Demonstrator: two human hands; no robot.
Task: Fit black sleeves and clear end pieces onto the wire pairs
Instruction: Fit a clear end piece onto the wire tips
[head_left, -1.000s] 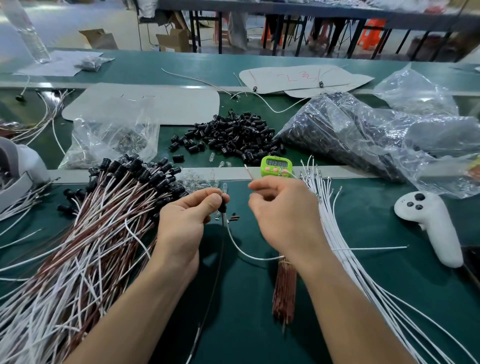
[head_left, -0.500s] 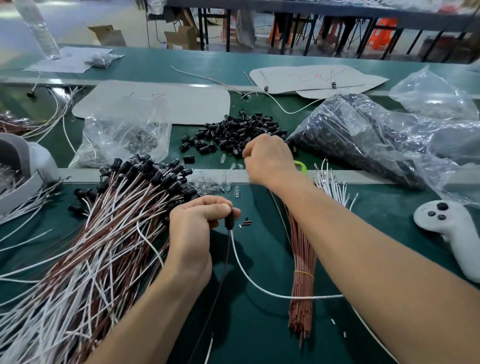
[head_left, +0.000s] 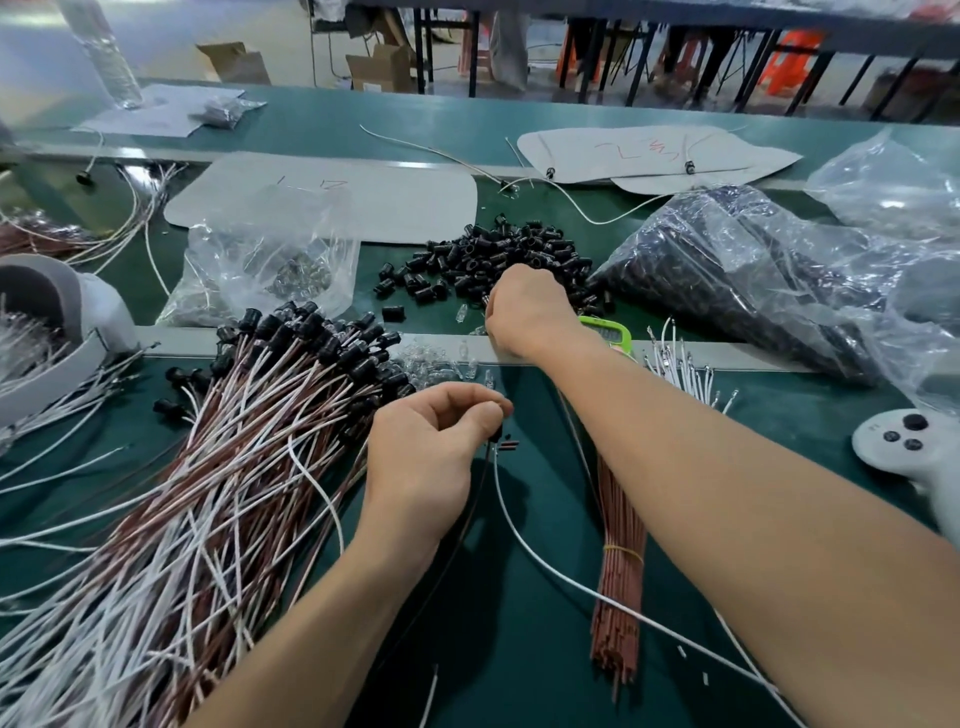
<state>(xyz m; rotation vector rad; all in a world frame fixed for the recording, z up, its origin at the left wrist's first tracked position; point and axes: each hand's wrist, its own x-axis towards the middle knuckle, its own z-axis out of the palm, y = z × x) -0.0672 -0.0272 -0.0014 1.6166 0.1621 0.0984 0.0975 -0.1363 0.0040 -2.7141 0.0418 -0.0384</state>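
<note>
Right hand (head_left: 530, 306): gone forward since a second ago, from beside the left hand out to the near edge of the loose black sleeves (head_left: 498, 254); its fingers are curled down into the pile, knuckles toward me.
Right hand, contents: I cannot tell; the fingertips are hidden, though one small piece may be pinched.
Left hand (head_left: 426, 457): thumb and forefinger pinch the wire pair (head_left: 524, 540) near its top end, the other fingers curled in, low over the green bench (head_left: 519, 649).
Wire pair: one white lead and one dark lead, trailing toward me across the bench; a small black piece shows just below the pinch.
Clear end pieces (head_left: 441, 361): scattered on the pale strip between the two hands.
Finished bundle (head_left: 260, 441): just left of the left hand, black-capped ends pointing away.
Handling, pick: I judge a single piece should be lifted, not a cluster, and its open end turned toward the leads.
Handling, fit: I keep the left pinch close to the tips, both tips level, and bring the piece to the wires.
Risk: splayed tips could snag or buckle.
</note>
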